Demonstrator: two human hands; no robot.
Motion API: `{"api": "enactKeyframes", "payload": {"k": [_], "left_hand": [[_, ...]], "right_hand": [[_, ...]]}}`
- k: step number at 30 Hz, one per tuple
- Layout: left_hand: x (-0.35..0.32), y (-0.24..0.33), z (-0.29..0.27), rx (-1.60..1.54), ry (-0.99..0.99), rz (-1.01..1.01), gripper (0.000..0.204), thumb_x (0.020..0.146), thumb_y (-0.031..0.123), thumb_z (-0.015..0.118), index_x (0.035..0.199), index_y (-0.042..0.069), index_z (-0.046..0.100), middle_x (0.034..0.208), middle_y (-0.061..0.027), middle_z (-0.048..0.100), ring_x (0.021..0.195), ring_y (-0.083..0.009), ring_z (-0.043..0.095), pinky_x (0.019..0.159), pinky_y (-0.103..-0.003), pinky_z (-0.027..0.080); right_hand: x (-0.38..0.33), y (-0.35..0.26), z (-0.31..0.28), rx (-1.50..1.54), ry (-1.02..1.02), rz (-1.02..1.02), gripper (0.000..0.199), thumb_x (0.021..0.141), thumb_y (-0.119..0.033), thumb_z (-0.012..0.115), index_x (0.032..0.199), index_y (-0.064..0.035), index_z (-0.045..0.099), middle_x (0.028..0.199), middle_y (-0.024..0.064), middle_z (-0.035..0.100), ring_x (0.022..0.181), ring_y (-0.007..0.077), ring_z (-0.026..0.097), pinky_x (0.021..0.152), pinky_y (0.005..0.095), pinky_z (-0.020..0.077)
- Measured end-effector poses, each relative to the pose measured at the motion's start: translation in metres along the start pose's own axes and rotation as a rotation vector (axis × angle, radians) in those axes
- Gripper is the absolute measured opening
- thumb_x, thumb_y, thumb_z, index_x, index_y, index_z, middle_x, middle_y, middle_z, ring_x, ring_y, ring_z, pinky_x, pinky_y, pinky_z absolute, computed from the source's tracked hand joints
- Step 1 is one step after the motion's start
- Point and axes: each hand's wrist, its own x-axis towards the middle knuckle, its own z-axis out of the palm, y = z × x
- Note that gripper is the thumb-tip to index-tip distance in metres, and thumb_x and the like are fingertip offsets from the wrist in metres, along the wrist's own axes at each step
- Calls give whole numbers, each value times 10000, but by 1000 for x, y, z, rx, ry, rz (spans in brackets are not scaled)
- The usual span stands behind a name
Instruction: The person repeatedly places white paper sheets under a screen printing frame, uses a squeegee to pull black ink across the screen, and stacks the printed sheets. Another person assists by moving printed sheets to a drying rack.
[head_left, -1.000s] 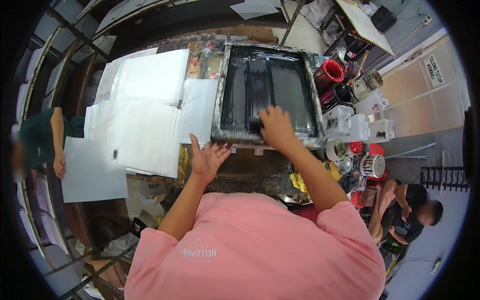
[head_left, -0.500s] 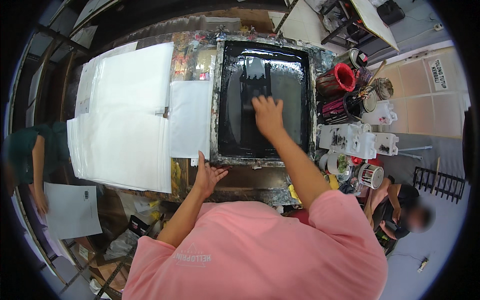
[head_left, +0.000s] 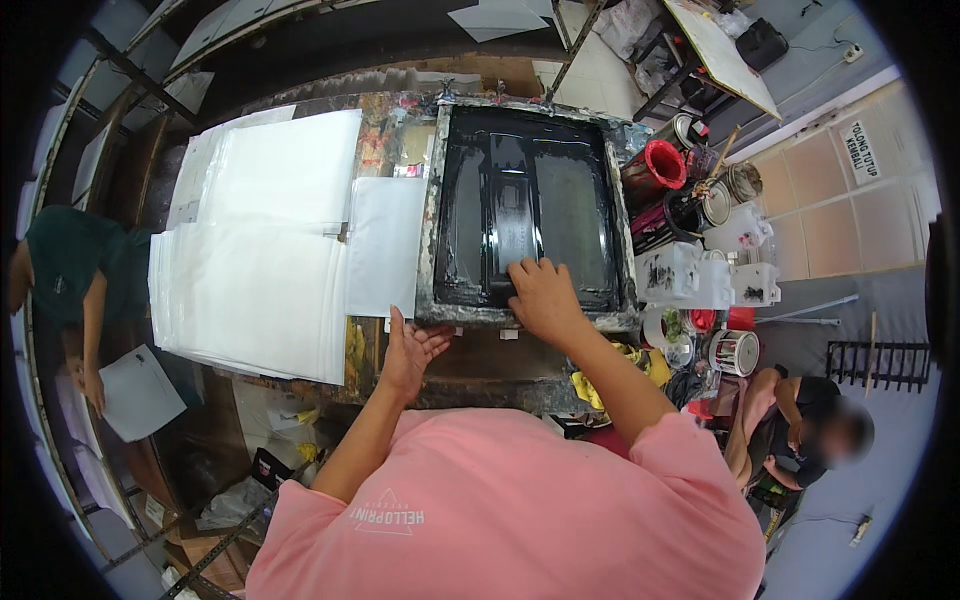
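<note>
A screen printing frame [head_left: 428,262] lies on the worktable, its mesh smeared with wet black ink. Down the middle of the mesh runs a smooth shiny strip [head_left: 514,215] with ridges of ink along both sides. My right hand [head_left: 547,302] is at the near end of this strip, its fingers curled over a dark squeegee [head_left: 497,290] that is mostly hidden by the hand and the black ink. By the frame's near left corner, my left hand [head_left: 412,352] is open, palm up, with fingers spread at the frame's edge. A white sheet [head_left: 382,245] lies just left of the frame.
Tall stacks of white paper bags or sheets [head_left: 255,290] cover the table's left side. Right of the frame stand a red-stained can [head_left: 657,165], white jugs [head_left: 672,272] and a paint tin [head_left: 735,352]. One person [head_left: 80,265] handles a sheet at left; another [head_left: 800,425] sits at right.
My right hand has drawn the squeegee from the middle of the mesh toward me. My left hand stays by the near corner. The person at left has shifted the sheet.
</note>
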Motion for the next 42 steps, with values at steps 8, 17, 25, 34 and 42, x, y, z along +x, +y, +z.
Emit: {"api": "enactKeyframes", "payload": {"k": [8,17,25,34,42], "left_hand": [[-28,91,77,25,-334,493,861,1091,729,343,1583,22,357,1564,-272,514,1487,-378,480,1225,-494,392],[20,-1,-56,1948,649,314,1082,962,882,373,1737,141,227,1781,-288,87,1648,-498,-9,1214,-784,-79],[21,-14,-59,1860,587,459,1142,940,853,482,1693,19,278,1774,-183,243,1664,-403,104,1235,-757,-94],[23,86,11,1410,743,1017,740,958,453,793,1471,-44,598,1505,-222,626,1547,-429,415,1285,-701,42],[-36,131,-149,1422,1170,852,687,985,379,781,1559,71,564,1605,-146,556,1575,-351,395,1288,-693,55]], "right_hand": [[27,-21,-138,-57,598,18,517,959,-564,689,963,-47,713,978,124,665,974,313,627,897,479,395],[68,-12,-200,-61,655,30,569,972,-585,673,933,-30,788,893,133,722,913,321,668,865,476,425],[83,-10,-226,4,624,81,556,973,-551,690,950,-6,794,849,152,722,871,345,680,829,468,449],[77,-9,-211,-31,677,34,590,973,-599,665,925,-25,791,845,137,721,873,329,680,820,470,437],[67,-6,-192,-50,714,26,641,986,-634,631,875,-23,787,842,117,709,891,312,674,846,474,423]]}}
